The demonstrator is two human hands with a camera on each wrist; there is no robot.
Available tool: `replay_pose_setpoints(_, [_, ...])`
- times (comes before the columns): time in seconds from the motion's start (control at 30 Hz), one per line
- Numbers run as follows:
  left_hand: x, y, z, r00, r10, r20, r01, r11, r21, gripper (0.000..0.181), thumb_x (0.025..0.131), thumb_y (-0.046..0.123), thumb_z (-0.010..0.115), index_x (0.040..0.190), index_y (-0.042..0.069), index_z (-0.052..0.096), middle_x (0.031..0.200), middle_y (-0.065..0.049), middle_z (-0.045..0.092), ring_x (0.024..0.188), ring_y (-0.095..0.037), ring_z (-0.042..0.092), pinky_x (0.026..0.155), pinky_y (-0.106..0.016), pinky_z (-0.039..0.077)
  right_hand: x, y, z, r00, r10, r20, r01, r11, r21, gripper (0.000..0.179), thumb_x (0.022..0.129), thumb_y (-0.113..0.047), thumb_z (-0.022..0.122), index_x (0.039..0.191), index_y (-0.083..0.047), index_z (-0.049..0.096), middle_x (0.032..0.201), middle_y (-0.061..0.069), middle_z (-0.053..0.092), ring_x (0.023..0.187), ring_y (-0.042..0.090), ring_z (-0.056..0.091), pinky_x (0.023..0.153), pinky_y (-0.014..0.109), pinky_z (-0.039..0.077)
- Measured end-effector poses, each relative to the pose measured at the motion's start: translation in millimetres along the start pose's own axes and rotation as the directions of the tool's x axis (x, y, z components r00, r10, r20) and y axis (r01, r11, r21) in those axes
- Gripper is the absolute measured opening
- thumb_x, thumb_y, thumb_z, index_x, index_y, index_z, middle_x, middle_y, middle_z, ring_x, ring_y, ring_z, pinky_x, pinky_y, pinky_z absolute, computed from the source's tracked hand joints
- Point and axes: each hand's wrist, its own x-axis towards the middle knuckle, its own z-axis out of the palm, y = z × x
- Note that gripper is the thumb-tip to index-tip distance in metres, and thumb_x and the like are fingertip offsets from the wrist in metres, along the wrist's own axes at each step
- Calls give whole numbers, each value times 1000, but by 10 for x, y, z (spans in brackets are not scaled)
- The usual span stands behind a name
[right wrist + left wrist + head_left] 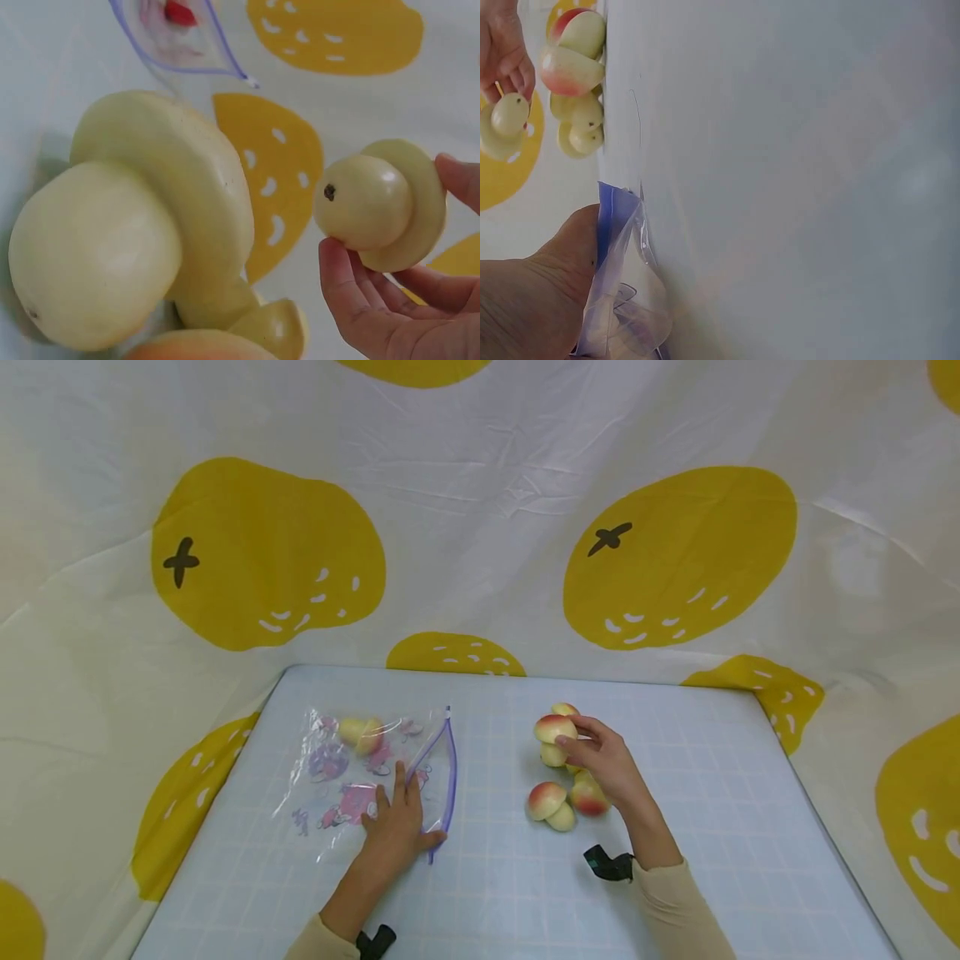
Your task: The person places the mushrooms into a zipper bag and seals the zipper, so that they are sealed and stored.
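Note:
My right hand pinches a toy mushroom with a red-and-yellow cap and pale stem, held above the table. In the right wrist view its thumb and fingers grip the cap and stem of that mushroom. Below and around it lie more toy mushrooms on the table. My left hand rests with spread fingers on a clear zip bag with a purple zip edge, the thumb at its mouth. The mouth gapes a little towards the right. Inside the bag lies one toy mushroom.
The bag and mushrooms lie on a pale checked tabletop. A white curtain with yellow fruit prints hangs behind and beside the table. Each wrist carries a small black camera mount.

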Motion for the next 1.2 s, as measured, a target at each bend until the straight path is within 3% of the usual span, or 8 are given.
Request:
replay_pose_setpoints(0.27, [-1, 0, -2, 1000, 6, -5, -6, 1000, 14, 108, 77, 40, 87, 153, -7, 26, 163, -28, 4, 137, -64, 18, 92, -84, 24, 75, -40, 282, 998, -30, 50, 30, 1000, 3, 52, 92, -23, 75, 136, -3, 57, 126, 16, 60, 99, 23, 67, 83, 38, 57])
replay_pose_setpoints(0.77, [-13, 14, -20, 1000, -7, 3, 7, 1000, 15, 108, 77, 40, 87, 153, -7, 26, 163, -27, 4, 138, -64, 17, 93, -83, 23, 180, -40, 817, 992, -23, 126, 23, 1000, 2, 51, 91, -27, 77, 135, -8, 59, 130, 11, 61, 97, 24, 68, 84, 37, 57])
replay_pose_setpoints(1.2, [10, 18, 8, 1000, -25, 4, 25, 999, 28, 110, 76, 41, 87, 154, -6, 26, 163, -27, 4, 138, -64, 17, 92, -83, 24, 247, 130, 1222, 988, -11, 155, 15, 1000, -27, 52, 89, -28, 77, 132, -4, 60, 126, 12, 63, 93, 21, 68, 78, 36, 58])
